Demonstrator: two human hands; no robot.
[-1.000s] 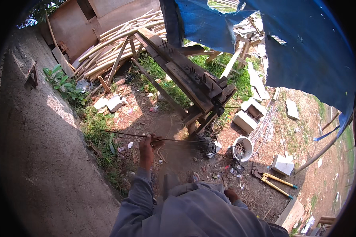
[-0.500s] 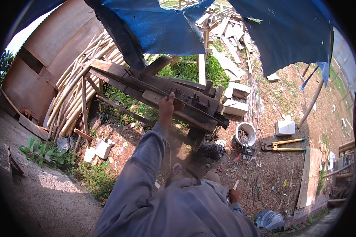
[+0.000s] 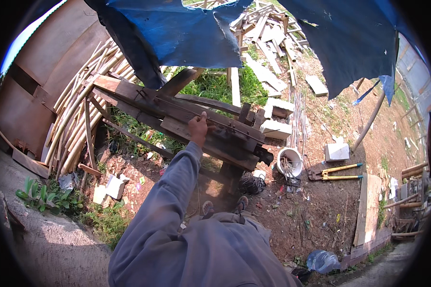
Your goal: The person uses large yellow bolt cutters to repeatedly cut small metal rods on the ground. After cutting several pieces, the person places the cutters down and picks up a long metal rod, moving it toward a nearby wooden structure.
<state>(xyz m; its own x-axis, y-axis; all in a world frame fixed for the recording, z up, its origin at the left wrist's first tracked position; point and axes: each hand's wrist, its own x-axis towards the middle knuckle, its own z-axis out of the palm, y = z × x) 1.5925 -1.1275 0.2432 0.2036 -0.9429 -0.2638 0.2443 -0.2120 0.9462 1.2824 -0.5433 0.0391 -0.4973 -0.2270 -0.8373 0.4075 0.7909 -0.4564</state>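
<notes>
My left hand is closed over the near side of a dark wooden workbench, its thumb on top. A thin metal rod lies along the bench top and runs into the fingers; the grip itself is partly hidden. Upright metal pegs stand on the bench just right of the hand. A loose-looking wooden block sits along the bench's near edge, by the wrist. My right hand is out of view, below my grey-sleeved body.
Bamboo poles lean left of the bench. To the right are a white bucket, yellow-handled bolt cutters, pale blocks and long thin rods on the ground. A torn blue tarp hangs overhead. My feet stand near the bench.
The view has shifted, so the bench and surroundings sit further left. My left hand stays closed at the bench. My right hand, earlier holding a short pale stick-like piece, has left the view.
</notes>
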